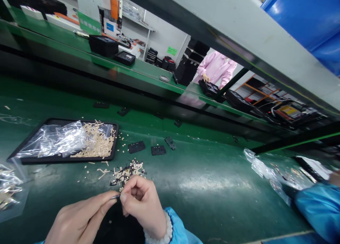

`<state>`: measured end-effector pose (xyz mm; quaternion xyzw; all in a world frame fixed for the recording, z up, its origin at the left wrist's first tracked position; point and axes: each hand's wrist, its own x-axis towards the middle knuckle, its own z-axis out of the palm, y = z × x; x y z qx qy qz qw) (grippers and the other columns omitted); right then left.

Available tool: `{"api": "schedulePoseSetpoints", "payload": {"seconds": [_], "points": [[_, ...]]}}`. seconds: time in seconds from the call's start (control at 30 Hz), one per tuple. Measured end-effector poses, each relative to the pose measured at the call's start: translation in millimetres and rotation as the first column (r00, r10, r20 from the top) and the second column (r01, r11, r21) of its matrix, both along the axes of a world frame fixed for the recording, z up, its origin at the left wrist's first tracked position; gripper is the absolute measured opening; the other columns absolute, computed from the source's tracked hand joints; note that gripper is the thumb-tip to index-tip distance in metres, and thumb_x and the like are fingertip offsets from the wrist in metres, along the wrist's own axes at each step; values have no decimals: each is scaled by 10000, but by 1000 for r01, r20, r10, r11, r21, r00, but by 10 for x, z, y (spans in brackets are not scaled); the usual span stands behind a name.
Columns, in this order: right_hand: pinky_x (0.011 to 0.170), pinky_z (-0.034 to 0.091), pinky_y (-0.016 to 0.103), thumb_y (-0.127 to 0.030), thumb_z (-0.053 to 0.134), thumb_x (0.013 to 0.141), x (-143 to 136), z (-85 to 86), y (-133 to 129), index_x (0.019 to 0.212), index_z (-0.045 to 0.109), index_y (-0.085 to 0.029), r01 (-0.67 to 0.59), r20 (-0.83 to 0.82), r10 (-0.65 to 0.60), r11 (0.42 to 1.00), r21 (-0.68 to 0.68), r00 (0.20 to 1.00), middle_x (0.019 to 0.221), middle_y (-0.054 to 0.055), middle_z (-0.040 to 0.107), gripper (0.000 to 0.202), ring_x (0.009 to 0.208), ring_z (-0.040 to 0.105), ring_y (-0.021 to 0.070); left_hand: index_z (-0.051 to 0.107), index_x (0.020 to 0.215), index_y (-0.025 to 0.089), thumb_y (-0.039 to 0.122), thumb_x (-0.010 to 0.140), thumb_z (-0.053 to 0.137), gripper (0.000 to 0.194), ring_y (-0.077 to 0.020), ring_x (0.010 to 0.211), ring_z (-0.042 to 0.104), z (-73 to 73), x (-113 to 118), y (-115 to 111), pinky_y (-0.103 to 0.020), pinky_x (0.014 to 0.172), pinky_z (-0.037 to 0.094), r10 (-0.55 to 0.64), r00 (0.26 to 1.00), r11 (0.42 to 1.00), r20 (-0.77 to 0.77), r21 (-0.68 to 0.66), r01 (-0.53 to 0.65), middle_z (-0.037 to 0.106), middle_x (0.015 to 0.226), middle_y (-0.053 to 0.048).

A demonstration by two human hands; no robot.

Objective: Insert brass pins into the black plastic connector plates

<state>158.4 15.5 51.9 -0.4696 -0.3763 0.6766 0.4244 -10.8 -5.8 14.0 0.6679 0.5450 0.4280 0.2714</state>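
My left hand (82,215) is closed, pinching a small thin dark piece (115,197) between thumb and forefinger. At the end of that piece, my right hand (145,201) has thumb and forefinger pressed together; what they hold, if anything, is too small to make out. Just beyond my fingers lies a loose pile of tiny beige and black parts (130,170). Behind the pile rest flat black plastic plates (136,147), one of them turned at an angle (170,143). To the left, a black tray (115,145) holds many beige strips (99,141) and clear plastic bags (58,137).
A clear bag of parts (10,191) lies at the left edge. On the right are more clear bags (261,166) and another person's blue sleeve (321,208). Beyond a dark rail, a person in pink (216,68) handles a black case (208,88).
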Motion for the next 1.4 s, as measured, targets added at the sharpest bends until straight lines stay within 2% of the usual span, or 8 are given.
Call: {"api": "schedulePoseSetpoints", "payload": {"seconds": [0.23, 0.4, 0.5, 0.77, 1.03, 1.2, 1.3, 1.4], "points": [[434, 418, 182, -536, 852, 601, -38, -51, 6, 663, 512, -198, -39, -112, 37, 999, -15, 993, 455, -58, 571, 484, 384, 503, 72, 803, 953, 385, 292, 801, 703, 205, -201, 760, 765, -47, -32, -4, -208, 787, 523, -47, 999, 996, -23, 69, 49, 815, 904, 24], [390, 371, 168, -586, 811, 652, -6, -110, 39, 704, 528, -198, -33, -176, 27, 999, -34, 984, 423, -60, 577, 483, 343, 485, 77, 804, 820, 368, 470, 765, 712, 148, -179, 564, 699, 54, 26, 85, -210, 580, 488, 30, 998, 993, 62, -119, -22, 795, 743, 28], [375, 344, 159, -625, 777, 684, 32, -115, 47, 729, 551, -188, -61, -168, 52, 997, -49, 984, 417, -57, 572, 495, 335, 476, 73, 793, 754, 346, 535, 732, 707, 209, -139, 397, 530, 157, 74, 120, -224, 484, 430, 62, 993, 973, 104, -230, -36, 703, 555, 42], [378, 356, 165, -645, 787, 661, 33, -53, 43, 748, 619, -162, -28, -93, 25, 999, -33, 995, 482, -83, 530, 518, 353, 454, 47, 702, 619, 231, 636, 631, 720, 405, -96, 389, 274, 373, 145, 216, -243, 401, 221, 151, 934, 814, 323, -577, 69, 345, 393, 65], [399, 361, 170, -593, 801, 661, 49, -63, 42, 788, 649, -161, -34, -30, 33, 998, -56, 999, 503, -77, 518, 475, 391, 458, 56, 656, 625, 195, 648, 662, 706, 457, -76, 423, 191, 353, 143, 244, -246, 455, 118, 132, 896, 742, 424, -642, 195, 264, 422, 90], [515, 394, 218, -220, 735, 731, -6, -63, -40, 717, 651, -182, 73, 235, -153, 945, 318, 960, 652, -25, 556, 93, 544, 481, 92, 672, 656, 208, 674, 660, 697, 467, -92, 443, 211, 334, 209, 222, -247, 455, 138, 188, 884, 786, 427, -605, 125, 270, 446, 84], [521, 384, 239, -123, 653, 763, -44, -69, -100, 673, 636, -200, 55, 332, -283, 829, 556, 900, 654, -12, 545, 119, 578, 493, 122, 640, 577, 211, 683, 631, 724, 482, -98, 464, 242, 336, 242, 230, -242, 430, 169, 182, 888, 814, 423, -572, 106, 310, 482, 67], [507, 385, 237, -119, 643, 772, -44, -73, -114, 689, 643, -204, 52, 333, -305, 801, 596, 892, 644, -9, 547, 119, 568, 499, 127, 578, 526, 205, 720, 630, 706, 541, -99, 479, 250, 327, 247, 253, -232, 428, 189, 167, 889, 796, 427, -590, 135, 293, 502, 67]]}}
